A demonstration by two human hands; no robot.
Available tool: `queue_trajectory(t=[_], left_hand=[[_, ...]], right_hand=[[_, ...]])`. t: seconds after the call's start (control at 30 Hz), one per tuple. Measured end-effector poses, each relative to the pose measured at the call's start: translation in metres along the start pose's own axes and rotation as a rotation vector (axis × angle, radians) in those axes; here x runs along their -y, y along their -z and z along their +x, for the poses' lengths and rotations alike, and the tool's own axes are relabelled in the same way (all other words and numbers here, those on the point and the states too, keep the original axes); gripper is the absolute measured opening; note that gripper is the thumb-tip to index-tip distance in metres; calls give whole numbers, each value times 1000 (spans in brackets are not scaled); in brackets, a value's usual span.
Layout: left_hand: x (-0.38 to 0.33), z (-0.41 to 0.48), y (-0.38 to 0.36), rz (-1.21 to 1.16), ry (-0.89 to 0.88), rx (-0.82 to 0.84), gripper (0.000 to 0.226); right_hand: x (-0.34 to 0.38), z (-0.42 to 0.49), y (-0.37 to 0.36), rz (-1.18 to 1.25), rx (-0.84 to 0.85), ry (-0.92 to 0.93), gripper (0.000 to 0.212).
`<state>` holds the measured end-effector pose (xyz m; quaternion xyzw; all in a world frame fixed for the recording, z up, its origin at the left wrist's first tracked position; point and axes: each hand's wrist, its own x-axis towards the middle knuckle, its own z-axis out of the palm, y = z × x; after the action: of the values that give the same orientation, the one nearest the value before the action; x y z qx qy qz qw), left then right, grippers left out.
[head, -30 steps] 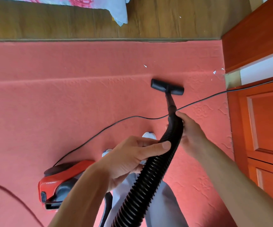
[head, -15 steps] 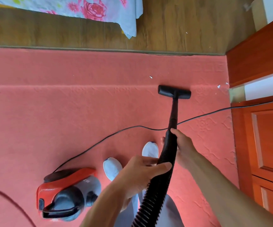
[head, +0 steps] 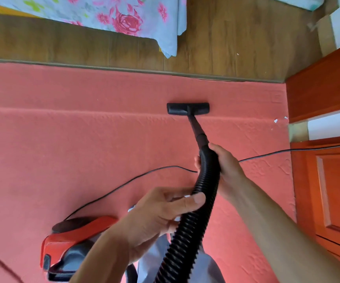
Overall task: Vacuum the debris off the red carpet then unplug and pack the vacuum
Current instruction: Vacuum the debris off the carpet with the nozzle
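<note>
The right hand grips the upper end of the black ribbed hose, fingers wrapped round it just below the rigid wand. The left hand holds the same hose nearer the person, thumb laid across its front and fingers curled behind. Compared with half a second ago, the floor head has slid left and a little farther out across the red carpet. It now sits on the fold line, and the white speck that lay just beyond it no longer shows. The wand now leans from near-right to far-left. Both forearms reach forward from the near edge, the right one coming in from the right. White debris lies to the right, near the orange cabinet. The red vacuum body rests on the carpet at near left — its power cord runs behind the hose towards the cabinet.
</note>
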<state>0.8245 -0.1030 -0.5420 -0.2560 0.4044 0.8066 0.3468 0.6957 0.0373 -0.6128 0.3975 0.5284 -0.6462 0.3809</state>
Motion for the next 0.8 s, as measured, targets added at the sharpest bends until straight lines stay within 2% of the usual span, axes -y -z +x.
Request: queue_trajectory(t=[0.13,0.2,0.27,0.43,0.6,0.7,0.8], left_hand=[[9,12,5,-85,-21,-213,33],[9,17,2,-113,-9,-252,32],[8,19,3,-105,-20,-213,34],[-8,7,8,-60,-86,59,37],[-11,6,12,-31,-74,74,39],[-1,13,8,-21,-42,-54,36],[15,22,2,-135,-23,-251,37]], right_hand=[[0,32,-15,-60,-52,36,28],[2,37,-17,-141,-58,26,29],[5,35,-19,-171,-56,32,29],[22,12,-10,-206,5,53,27],[16,7,7,-176,67,40,26],[10,21,2,-126,16,-7,27],[3,36,-7,-170,-56,-11,36]])
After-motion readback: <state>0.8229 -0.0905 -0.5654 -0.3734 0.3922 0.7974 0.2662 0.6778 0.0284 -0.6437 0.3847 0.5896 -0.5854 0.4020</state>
